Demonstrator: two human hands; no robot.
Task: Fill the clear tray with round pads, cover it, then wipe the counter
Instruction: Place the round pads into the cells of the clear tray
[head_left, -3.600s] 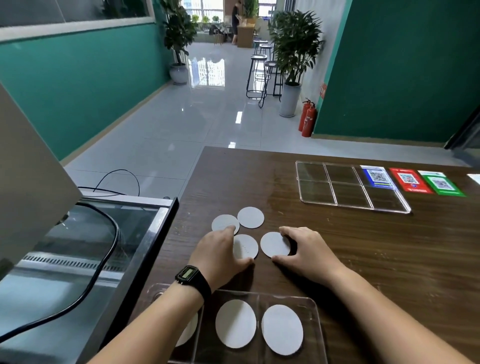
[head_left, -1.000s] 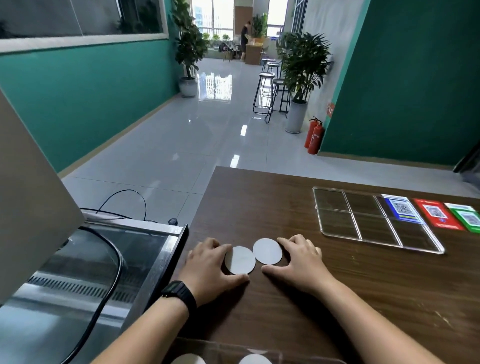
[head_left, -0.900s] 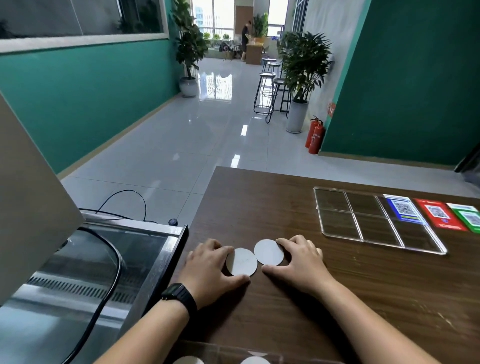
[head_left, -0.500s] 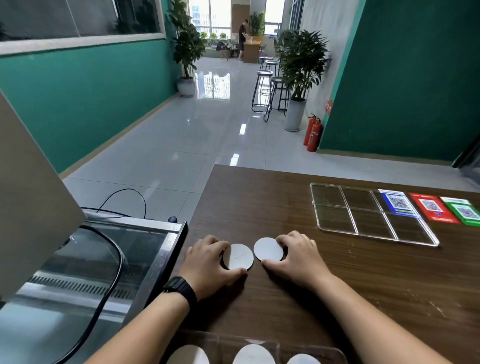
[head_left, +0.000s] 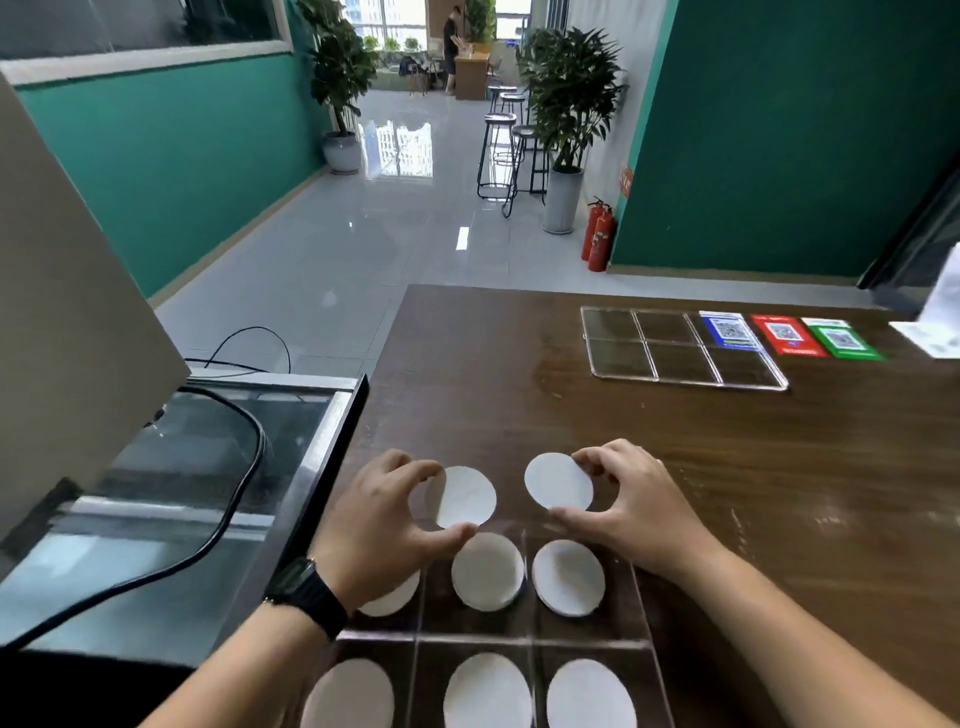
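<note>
A clear tray (head_left: 641, 597) with dividers lies at the near edge of the brown counter (head_left: 519, 374). White round pads lie in its compartments, such as one (head_left: 487, 570) in the middle of the far row and one (head_left: 569, 578) to its right. My left hand (head_left: 384, 514) pinches a white round pad (head_left: 465, 496) just above the tray's far edge. My right hand (head_left: 631, 499) pinches another round pad (head_left: 558, 480) beside it. A clear divided cover (head_left: 675, 353) lies flat at the far right of the counter.
Blue, red and green QR-code cards (head_left: 789, 335) lie next to the cover, with a white paper (head_left: 935, 338) at the right edge. Left of the counter sits a glass-topped metal case (head_left: 218, 467) with a black cable (head_left: 244, 441) across it.
Both hands have lifted the last two pads off the counter and drawn them toward me, over the tray's far edge. The view has tilted down, showing more of the tray.
</note>
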